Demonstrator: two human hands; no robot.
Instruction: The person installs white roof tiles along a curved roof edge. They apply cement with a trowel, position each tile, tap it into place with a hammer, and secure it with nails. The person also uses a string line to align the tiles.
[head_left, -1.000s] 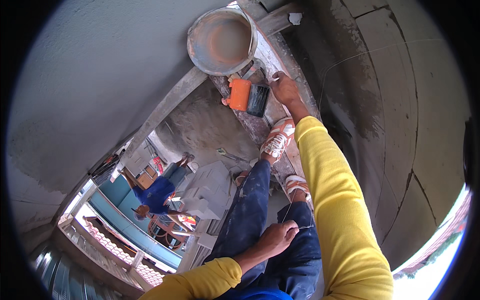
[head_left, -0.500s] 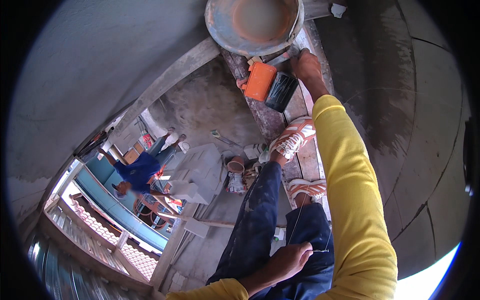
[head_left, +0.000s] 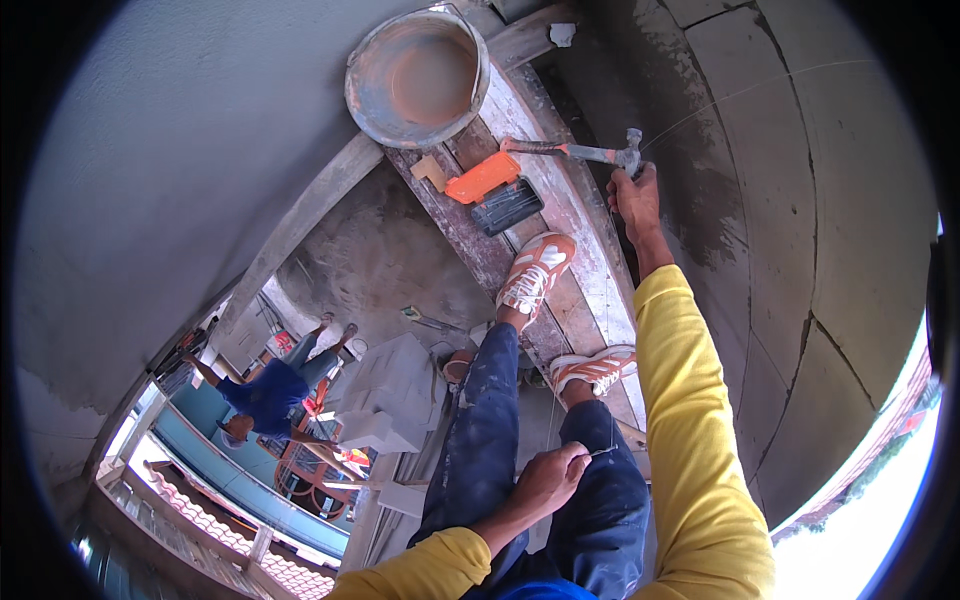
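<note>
Scaffold plank point(head_left: 590, 225) beside grey block wall point(head_left: 800, 200): our right hand point(head_left: 636, 200) reaches the hammer point(head_left: 585, 152), grip not discernible, left hand point(head_left: 548, 480) pinching the taut string point(head_left: 610, 330); we should keep it tensioned, feet steady

right hand point(head_left: 636, 200) | moved off plank | now at hammer point(head_left: 585, 152)

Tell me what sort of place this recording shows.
Probably a building site, seen from a raised wooden scaffold plank beside a grey block wall. A mortar-stained round bucket and a steel-headed hammer rest on it.
</note>
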